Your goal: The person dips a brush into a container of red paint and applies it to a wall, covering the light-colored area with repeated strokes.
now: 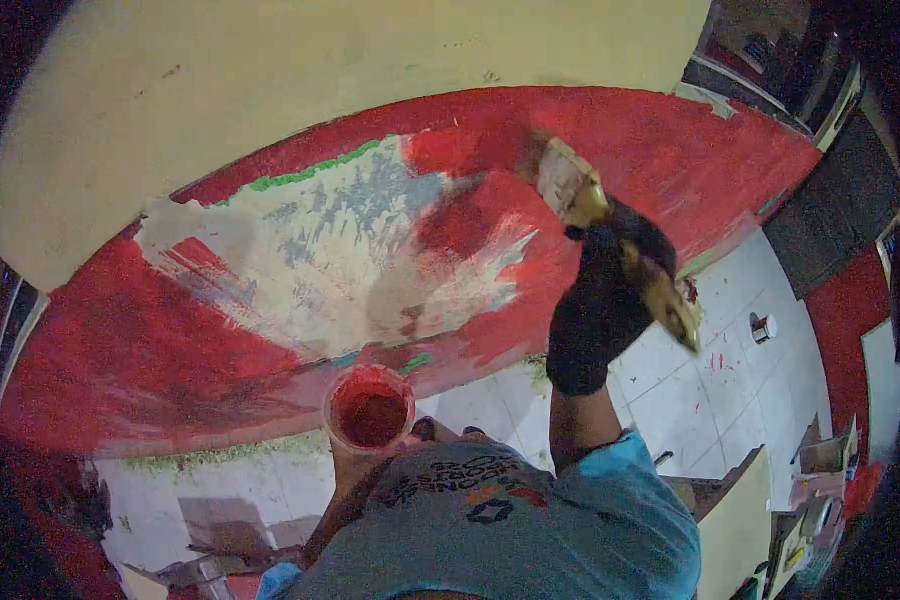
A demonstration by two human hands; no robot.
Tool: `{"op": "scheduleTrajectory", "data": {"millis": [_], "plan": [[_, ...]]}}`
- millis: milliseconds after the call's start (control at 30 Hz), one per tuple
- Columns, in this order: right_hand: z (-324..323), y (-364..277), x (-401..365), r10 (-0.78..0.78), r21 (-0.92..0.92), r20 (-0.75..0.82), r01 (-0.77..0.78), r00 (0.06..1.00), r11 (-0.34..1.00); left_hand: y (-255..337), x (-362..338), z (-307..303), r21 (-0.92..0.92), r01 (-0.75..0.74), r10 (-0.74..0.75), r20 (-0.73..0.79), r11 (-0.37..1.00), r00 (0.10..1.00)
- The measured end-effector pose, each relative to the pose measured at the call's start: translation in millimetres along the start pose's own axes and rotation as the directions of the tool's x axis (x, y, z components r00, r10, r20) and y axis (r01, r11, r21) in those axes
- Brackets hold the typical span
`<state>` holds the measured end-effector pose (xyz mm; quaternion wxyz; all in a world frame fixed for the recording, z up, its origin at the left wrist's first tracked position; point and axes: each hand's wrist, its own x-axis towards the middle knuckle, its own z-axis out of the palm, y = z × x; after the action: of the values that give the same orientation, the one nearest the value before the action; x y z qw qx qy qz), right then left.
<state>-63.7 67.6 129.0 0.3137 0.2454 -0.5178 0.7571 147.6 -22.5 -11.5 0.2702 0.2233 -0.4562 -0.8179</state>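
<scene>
Right hand (610,300) with brush (573,190) below red band's edge (610,92) (room rightward)

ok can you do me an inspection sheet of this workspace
Surface: red wall band with a pale patch
Job's things: paintbrush at the band, contact unclear; tub with red paint inside
Clutter: small white-topped container and red spots on the tiles; pale board lower right
Hands: black-gloved right hand grips the paintbrush; left hand holds the tub, fingers mostly hidden
Cables: nothing seen
Surroundings: cream wall above, picture edges dark
</scene>
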Motion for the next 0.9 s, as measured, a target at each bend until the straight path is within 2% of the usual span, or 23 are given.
{"op": "scheduleTrajectory", "data": {"millis": [33,100,133,167,200,233,267,300,333,367,400,433,467,500,533,600,633,700,733,767,833,867,900], "plan": [[-2,-9,-3,-0.046,-0.143,0.062,0.055,0.997,0.988,-1,0,-2,0.0,-0.001,0.001,-0.003,1.0,1.0],[-5,-30,-2,-0.108,-0.409,0.2,0.183,0.974,0.894,-5,-2,-8,0.171,-0.056,0.054,0.012,0.984,0.998],[-13,-39,11,0.075,-0.399,0.5,0.152,0.863,0.905,-7,-3,-11,0.171,-0.054,0.053,0.01,0.984,0.999],[-9,-33,3,0.078,-0.399,0.5,0.15,0.862,0.904,-9,-3,-14,0.205,-0.062,0.061,0.013,0.977,0.998],[0,-23,-11,0.273,-0.093,0.435,-0.258,0.858,0.962,-4,-4,-9,0.239,-0.069,0.067,0.017,0.969,0.998],[7,-19,-21,0.459,0.245,0.434,-0.591,0.776,0.768,2,-4,-1,0.24,-0.068,0.065,0.018,0.969,0.998],[9,-21,-22,0.458,0.245,0.433,-0.59,0.776,0.769,9,-5,11,0.183,-0.162,0.163,0.006,0.97,0.987],[13,-28,-19,0.383,0.146,0.465,-0.496,0.798,0.856,16,-4,20,0.126,-0.256,0.26,-0.012,0.958,0.966],[17,-36,-16,0.308,0.05,0.504,-0.384,0.807,0.922,15,-3,17,0.124,-0.257,0.26,-0.012,0.958,0.965],[22,-40,-16,0.236,-0.04,0.548,-0.256,0.802,0.966,12,-1,11,0.243,-0.27,0.272,0.025,0.932,0.962],[25,-12,-45,0.147,-0.053,0.448,-0.138,0.882,0.989,11,0,7,0.357,-0.282,0.278,0.063,0.89,0.958],[31,-17,-51,0.164,0.01,0.411,-0.184,0.897,0.983,10,-2,7,0.356,-0.28,0.277,0.062,0.892,0.959],[31,-16,-47,-0.104,-0.012,0.434,0.122,0.895,0.993,10,-5,8,0.251,-0.193,0.191,0.03,0.949,0.981],[31,-15,-44,-0.36,-0.023,0.462,0.416,0.811,0.909,10,-6,9,0.142,-0.102,0.102,0.009,0.985,0.995],[28,-15,-47,-0.359,-0.024,0.462,0.416,0.811,0.909,7,-5,8,0.142,-0.102,0.101,0.009,0.985,0.995],[23,-15,-54,-0.206,0.07,0.458,0.195,0.865,0.978,1,-2,5,-0.012,-0.127,0.127,0.026,0.992,0.992],[21,-18,-48,-0.207,0.071,0.457,0.196,0.865,0.978,5,-2,7,-0.012,-0.128,0.128,0.028,0.992,0.991],[12,-32,-24,-0.059,-0.081,0.553,0.124,0.831,0.989,14,-3,13,0.084,-0.113,0.114,-0.006,0.99,0.993],[10,-41,-13,-0.113,-0.27,0.587,0.326,0.802,0.906,14,-4,13,0.085,-0.111,0.112,-0.004,0.99,0.994],[10,-36,-11,-0.111,-0.274,0.586,0.324,0.803,0.905,13,-4,13,0.118,-0.121,0.122,-0.002,0.986,0.993],[11,-20,-10,-0.17,-0.303,0.296,0.261,0.94,0.917,5,-5,6,0.151,-0.131,0.132,0.002,0.98,0.991],[11,-15,-10,-0.169,-0.302,0.295,0.26,0.94,0.917,-7,-2,-6,0.13,-0.087,0.086,0.014,0.988,0.996],[11,-9,-9,-0.1,-0.214,0.182,0.139,0.978,0.967,-13,0,-12,0.109,-0.043,0.04,0.026,0.993,0.999]]}}
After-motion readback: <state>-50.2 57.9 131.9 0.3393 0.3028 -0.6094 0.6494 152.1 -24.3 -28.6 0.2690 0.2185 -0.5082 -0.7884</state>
